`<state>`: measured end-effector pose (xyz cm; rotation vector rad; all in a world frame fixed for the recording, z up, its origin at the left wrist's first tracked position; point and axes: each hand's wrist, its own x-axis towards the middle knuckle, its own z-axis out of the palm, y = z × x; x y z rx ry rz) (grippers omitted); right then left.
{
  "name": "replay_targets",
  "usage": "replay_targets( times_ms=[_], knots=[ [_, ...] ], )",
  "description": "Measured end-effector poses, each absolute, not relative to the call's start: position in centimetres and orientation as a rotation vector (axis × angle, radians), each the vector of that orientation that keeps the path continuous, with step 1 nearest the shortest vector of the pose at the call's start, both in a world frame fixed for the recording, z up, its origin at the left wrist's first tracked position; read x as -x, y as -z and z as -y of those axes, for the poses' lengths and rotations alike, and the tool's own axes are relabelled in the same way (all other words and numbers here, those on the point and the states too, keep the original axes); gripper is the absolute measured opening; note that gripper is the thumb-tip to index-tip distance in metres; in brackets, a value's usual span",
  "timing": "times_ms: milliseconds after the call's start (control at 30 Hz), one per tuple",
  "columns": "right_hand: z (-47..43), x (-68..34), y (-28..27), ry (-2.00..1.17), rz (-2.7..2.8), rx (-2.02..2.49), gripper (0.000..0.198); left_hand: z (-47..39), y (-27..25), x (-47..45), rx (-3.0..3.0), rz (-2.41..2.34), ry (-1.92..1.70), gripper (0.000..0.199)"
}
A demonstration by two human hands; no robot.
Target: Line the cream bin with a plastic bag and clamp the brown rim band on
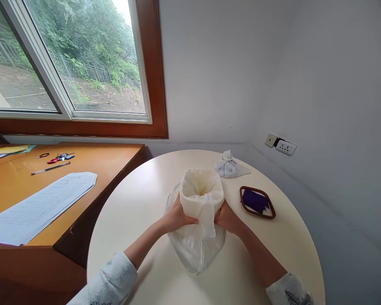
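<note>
A small cream-white trash bin (203, 205) stands on the round table in front of me. A thin, translucent white plastic bag (195, 250) lines it, folded over the rim and hanging loosely down the outside. My left hand (178, 217) grips the bin's left side through the bag, thumb in front. On the other side my right hand (227, 217) is wrapped round the bin, its fingers partly hidden by bag and bin. A strip of the bag drapes down the front between both hands. The bin's inside looks pale, its bottom covered by gathered liner.
Behind the bin lies a knotted white plastic bag (229, 165). A brown-rimmed tray (266, 216) with dark purple cloth (255, 201) is on the right of the round table (130, 203). The wooden desk (114, 159) at left bears papers (47, 207), a pen (51, 168) and scissors (53, 160).
</note>
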<state>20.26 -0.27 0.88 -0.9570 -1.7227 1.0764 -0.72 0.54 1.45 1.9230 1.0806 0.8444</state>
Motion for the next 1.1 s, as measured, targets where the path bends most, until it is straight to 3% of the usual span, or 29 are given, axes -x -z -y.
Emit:
replay_targets(
  times_ms=[200,300,400,433,600,733,800,967,1100],
  knots=[
    [-0.1,-22.8,-1.7,-1.227,1.690,0.912,0.123,-0.6,-4.0,4.4,-2.094,-1.092,-0.744,0.122],
    [0.0,-25.0,-3.3,-1.273,1.646,0.946,0.105,0.2,-7.5,5.9,-2.115,-1.180,-0.847,0.102],
    [0.7,-25.7,-6.4,-1.078,1.596,0.984,0.051,1.1,-10.9,5.2,-2.273,-1.231,-0.942,0.071],
    [1.1,-25.5,-7.5,-0.947,1.620,0.993,0.042,1.3,-11.7,4.5,-2.345,-1.205,-0.914,0.066],
    [2.2,-22.2,-10.5,-0.361,2.174,0.922,0.047,1.3,-12.6,0.4,-2.732,-0.976,-0.591,0.037],
    [3.5,-21.0,-9.8,-0.047,2.440,0.837,0.022,1.9,-11.4,-0.7,-3.103,-0.994,-0.325,0.007],
    [4.6,-21.2,-10.0,-0.052,2.498,0.848,0.022,2.9,-10.8,-0.7,-3.229,-0.970,-0.271,0.010],
    [6.6,-21.2,-13.3,-0.397,2.469,0.945,0.023,5.4,-9.9,-0.7,-3.369,-0.877,-0.314,0.014],
    [4.8,-19.6,-14.0,-0.384,2.439,1.155,0.029,6.3,-9.3,-1.5,-3.463,-0.841,-0.338,0.018]
  ],
)
